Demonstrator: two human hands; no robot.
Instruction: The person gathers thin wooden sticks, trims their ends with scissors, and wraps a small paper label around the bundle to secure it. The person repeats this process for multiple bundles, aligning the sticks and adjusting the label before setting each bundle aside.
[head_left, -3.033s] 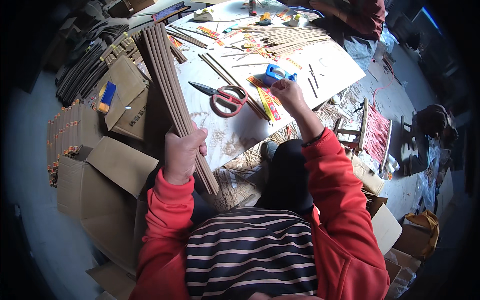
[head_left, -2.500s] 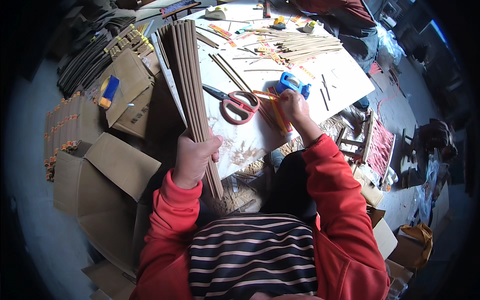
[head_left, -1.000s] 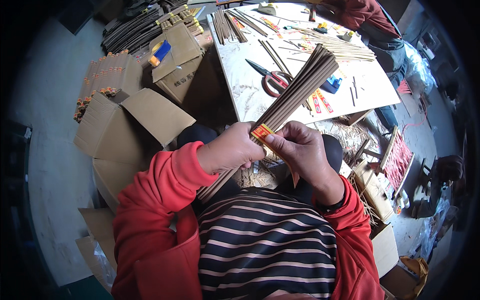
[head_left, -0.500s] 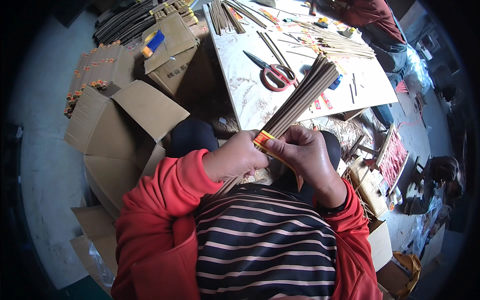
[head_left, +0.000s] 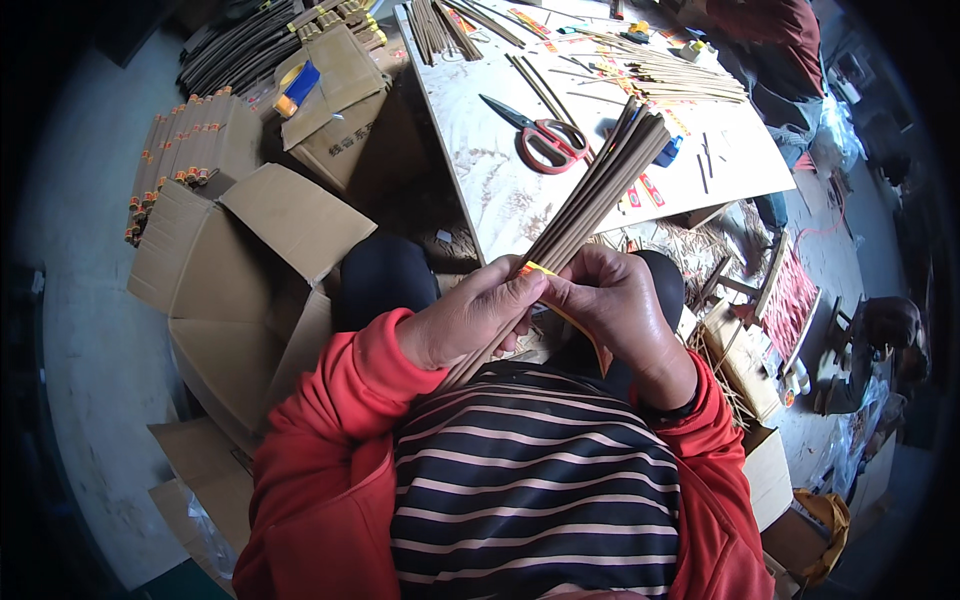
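My left hand (head_left: pixel 475 315) is wrapped round a bundle of brown incense sticks (head_left: pixel 600 190), which slants from my lap up and to the right. A red and yellow paper band (head_left: pixel 541 268) lies across the bundle's middle, with the left thumb pressed on it. My right hand (head_left: pixel 625 305) pinches this band between thumb and fingers at the bundle's right side, its loose end hanging below. Fingers behind the bundle are partly hidden. Beyond the bundle, red-handled scissors (head_left: pixel 515 118) lie spread on the white table (head_left: pixel 500 205).
Loose sticks (head_left: pixel 680 80) and paper bands lie on the table. Open cardboard boxes (head_left: pixel 225 270) stand at my left, near banded bundles (head_left: pixel 180 150) and a tape dispenser (head_left: pixel 297 88) on another carton. A pink-seated stool (head_left: pixel 790 305) lies at right. Another person's red sleeve (head_left: pixel 770 35) shows far right.
My left hand has turned, bringing its thumb onto the band, so less of the band shows. The right hand stays at the bundle's side. The whole view has shifted slightly.
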